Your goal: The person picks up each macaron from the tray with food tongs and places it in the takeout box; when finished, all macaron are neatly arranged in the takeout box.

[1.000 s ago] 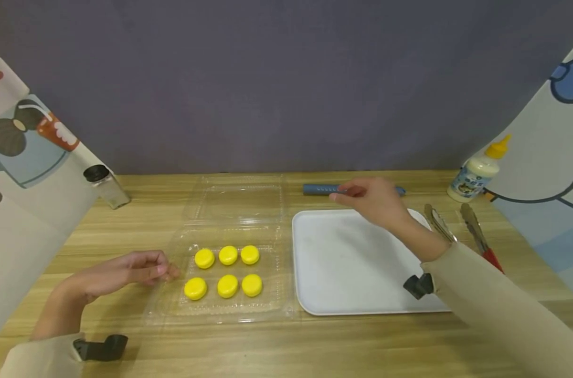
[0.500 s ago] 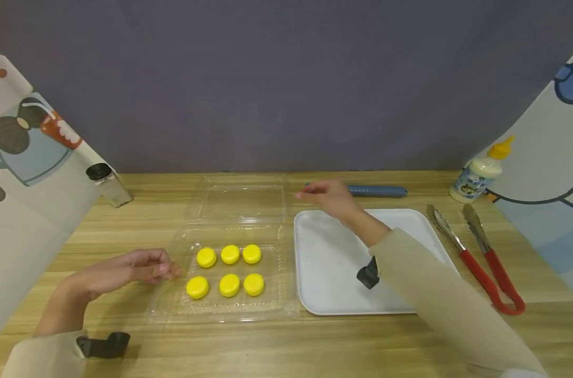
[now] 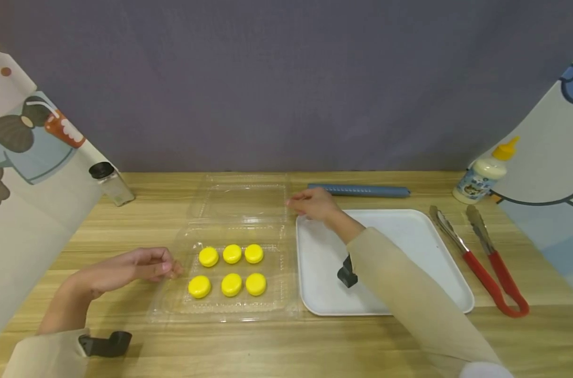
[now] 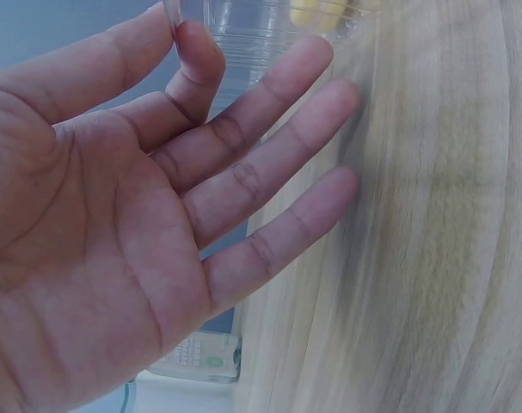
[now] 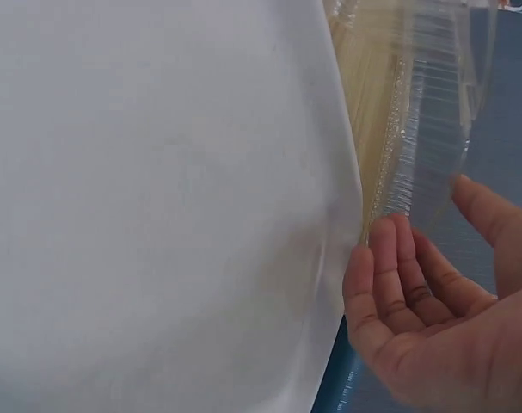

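A clear plastic clamshell container lies unfolded on the table, its lid flat towards the back. Two rows of yellow macarons sit in its base. At the base's left edge, my left hand pinches the rim between thumb and index finger; the other fingers stretch out in the left wrist view. My right hand is at the lid's right edge. In the right wrist view its thumb touches the lid's edge, and the loosely bent fingers stay apart from the thumb.
A white tray stands right of the container, under my right forearm. Behind it lies a long blue stick. Red-handled tongs and a yellow-capped bottle are at the right; a black-capped jar is at the back left.
My right hand has moved left from over the blue stick to the lid's right edge. The left hand stays at the base's left rim.
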A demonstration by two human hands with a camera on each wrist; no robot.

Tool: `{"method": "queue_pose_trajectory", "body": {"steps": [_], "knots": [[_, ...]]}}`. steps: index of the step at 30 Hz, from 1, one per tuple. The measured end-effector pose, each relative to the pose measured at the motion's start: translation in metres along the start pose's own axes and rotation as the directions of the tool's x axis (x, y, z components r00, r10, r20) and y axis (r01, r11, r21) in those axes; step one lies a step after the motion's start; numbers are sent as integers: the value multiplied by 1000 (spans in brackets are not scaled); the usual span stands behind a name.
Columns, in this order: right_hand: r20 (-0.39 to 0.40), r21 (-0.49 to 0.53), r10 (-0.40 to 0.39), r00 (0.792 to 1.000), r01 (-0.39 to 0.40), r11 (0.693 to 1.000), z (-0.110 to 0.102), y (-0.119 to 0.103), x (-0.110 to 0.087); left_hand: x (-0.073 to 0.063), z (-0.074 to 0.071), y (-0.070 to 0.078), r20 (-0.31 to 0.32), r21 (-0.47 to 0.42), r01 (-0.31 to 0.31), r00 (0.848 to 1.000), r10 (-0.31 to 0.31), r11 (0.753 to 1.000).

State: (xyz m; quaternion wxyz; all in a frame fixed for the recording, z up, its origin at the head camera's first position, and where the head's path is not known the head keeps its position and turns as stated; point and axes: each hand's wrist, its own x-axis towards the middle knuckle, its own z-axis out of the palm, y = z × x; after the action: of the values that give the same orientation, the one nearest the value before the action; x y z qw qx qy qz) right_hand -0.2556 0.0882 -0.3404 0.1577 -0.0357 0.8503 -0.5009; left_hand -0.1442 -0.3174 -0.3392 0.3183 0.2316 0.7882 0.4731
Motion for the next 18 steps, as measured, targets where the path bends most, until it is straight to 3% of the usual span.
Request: {"method": "queue_pose_trajectory", "body": {"steps": [6, 11, 18], "knots": [[-20, 132, -6, 1000, 8, 991, 3, -2, 3, 2, 0, -1, -16, 14, -18, 1000, 18, 1000], [-44, 254, -66, 997, 75, 964, 1, -2, 5, 3, 0, 0, -37, 21, -8, 999, 9, 1000], [-81, 282, -150, 985, 167, 945, -8, -10, 4, 9, -1, 0, -75, 62, 0, 997, 5, 998]]}}
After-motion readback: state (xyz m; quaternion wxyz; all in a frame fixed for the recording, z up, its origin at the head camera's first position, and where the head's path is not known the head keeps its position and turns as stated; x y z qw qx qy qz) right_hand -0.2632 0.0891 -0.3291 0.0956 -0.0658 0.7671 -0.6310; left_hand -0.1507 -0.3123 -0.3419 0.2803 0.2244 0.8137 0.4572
